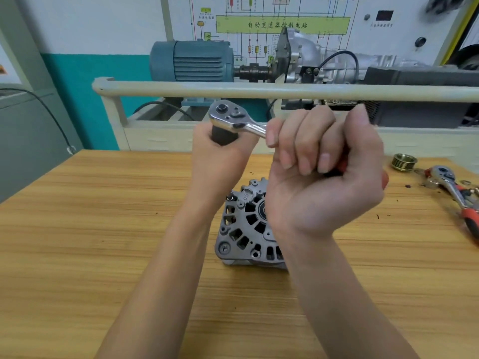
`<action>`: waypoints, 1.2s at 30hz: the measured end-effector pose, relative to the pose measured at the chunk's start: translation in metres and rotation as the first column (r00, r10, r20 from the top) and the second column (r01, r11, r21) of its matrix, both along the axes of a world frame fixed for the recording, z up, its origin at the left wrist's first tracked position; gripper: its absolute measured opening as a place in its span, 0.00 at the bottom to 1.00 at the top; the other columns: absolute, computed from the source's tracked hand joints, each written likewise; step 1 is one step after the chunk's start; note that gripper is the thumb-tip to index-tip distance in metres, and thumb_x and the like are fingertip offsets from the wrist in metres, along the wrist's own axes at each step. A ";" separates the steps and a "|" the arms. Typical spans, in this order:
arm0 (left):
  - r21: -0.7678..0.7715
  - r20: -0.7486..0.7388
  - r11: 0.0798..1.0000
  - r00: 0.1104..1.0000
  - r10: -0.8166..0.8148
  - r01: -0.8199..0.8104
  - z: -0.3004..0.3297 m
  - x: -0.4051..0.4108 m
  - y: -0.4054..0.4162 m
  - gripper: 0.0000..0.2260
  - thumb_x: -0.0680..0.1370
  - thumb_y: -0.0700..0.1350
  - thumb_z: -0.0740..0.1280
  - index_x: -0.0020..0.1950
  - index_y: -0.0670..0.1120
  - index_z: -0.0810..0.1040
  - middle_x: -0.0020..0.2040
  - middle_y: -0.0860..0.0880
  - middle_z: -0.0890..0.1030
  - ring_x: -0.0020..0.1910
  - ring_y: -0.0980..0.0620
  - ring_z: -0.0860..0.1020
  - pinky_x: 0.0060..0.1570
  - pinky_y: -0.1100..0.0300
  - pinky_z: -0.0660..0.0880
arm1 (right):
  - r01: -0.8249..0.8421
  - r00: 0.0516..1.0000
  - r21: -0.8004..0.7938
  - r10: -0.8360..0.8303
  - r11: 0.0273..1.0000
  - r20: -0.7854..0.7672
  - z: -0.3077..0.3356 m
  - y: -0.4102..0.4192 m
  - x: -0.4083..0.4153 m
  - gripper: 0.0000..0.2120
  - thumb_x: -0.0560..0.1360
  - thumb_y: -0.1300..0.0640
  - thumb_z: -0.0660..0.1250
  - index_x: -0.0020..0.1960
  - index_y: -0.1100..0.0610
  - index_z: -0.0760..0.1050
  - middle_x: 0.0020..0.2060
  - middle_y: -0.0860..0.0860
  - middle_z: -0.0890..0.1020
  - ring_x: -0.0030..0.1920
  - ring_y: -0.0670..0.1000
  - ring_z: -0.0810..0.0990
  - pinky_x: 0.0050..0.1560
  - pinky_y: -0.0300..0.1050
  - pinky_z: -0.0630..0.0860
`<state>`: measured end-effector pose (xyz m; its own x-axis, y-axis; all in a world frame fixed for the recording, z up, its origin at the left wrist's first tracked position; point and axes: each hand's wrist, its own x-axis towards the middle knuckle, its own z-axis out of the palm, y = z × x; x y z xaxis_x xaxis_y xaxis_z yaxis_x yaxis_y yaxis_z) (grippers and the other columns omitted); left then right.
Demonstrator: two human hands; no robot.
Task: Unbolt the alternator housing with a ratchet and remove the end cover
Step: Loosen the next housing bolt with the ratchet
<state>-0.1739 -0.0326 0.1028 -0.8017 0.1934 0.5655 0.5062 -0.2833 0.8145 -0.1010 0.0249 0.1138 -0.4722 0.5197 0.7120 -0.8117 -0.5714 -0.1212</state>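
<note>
The alternator (248, 224) sits on the wooden desk (103, 229) near the middle of the view, its vented end cover (241, 234) facing up, partly hidden behind the right wrist. Both hands are raised above it, at about 12 o'clock from the housing. The left hand (220, 161) wraps its fingers around a dark socket (223, 136) under the ratchet (238, 117) head; the right hand (321, 161) is clenched around the ratchet handle, a bit of red grip showing at its heel. The tool is well clear of the alternator, so no bolt is engaged.

The step in hand looks like seating or checking the socket on the drive. To do it well: push the socket fully home on the square, and check that the direction lever on the head is set to loosen. Then bring the socket down squarely over a housing bolt, such as the one near the cover's 10 o'clock corner, and steady the head with the left hand while the right pulls. A tilted socket may round the bolt.

At 3 o'clock lie a second ratchet (456, 193) and a brass-coloured pulley (403, 161).
</note>
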 end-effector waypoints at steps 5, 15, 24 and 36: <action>-0.242 -0.098 0.946 0.965 -0.244 0.215 -0.001 -0.009 -0.020 0.13 0.66 0.44 0.72 0.25 0.49 0.70 0.20 0.56 0.66 0.20 0.56 0.63 0.26 0.64 0.62 | -0.320 0.934 0.038 0.308 0.947 0.179 0.014 0.032 -0.004 0.23 0.76 0.61 0.54 0.22 0.56 0.61 0.18 0.49 0.62 0.21 0.48 0.61 0.29 0.42 0.67; -0.089 -0.019 0.989 0.993 -0.119 0.117 -0.001 -0.008 -0.010 0.15 0.69 0.38 0.68 0.25 0.48 0.68 0.21 0.53 0.65 0.21 0.55 0.61 0.24 0.65 0.60 | -0.107 0.992 0.000 0.106 0.994 0.067 0.004 0.009 -0.001 0.23 0.77 0.63 0.52 0.23 0.55 0.61 0.19 0.50 0.63 0.22 0.49 0.61 0.30 0.43 0.68; -0.180 -0.085 0.957 0.966 -0.245 0.227 -0.002 -0.014 -0.024 0.12 0.66 0.41 0.70 0.26 0.50 0.70 0.22 0.55 0.67 0.21 0.57 0.63 0.25 0.67 0.62 | -0.155 0.987 0.134 0.148 0.979 0.061 0.008 0.009 -0.003 0.20 0.75 0.64 0.53 0.25 0.54 0.56 0.20 0.49 0.63 0.23 0.49 0.61 0.31 0.43 0.67; -0.038 -0.002 0.999 0.999 -0.038 0.038 -0.002 -0.008 -0.010 0.15 0.70 0.37 0.68 0.28 0.40 0.64 0.24 0.43 0.62 0.24 0.50 0.60 0.27 0.61 0.56 | -0.009 1.000 0.058 0.009 0.998 -0.004 -0.001 0.000 -0.006 0.20 0.75 0.63 0.54 0.25 0.54 0.59 0.20 0.50 0.65 0.23 0.50 0.64 0.33 0.46 0.68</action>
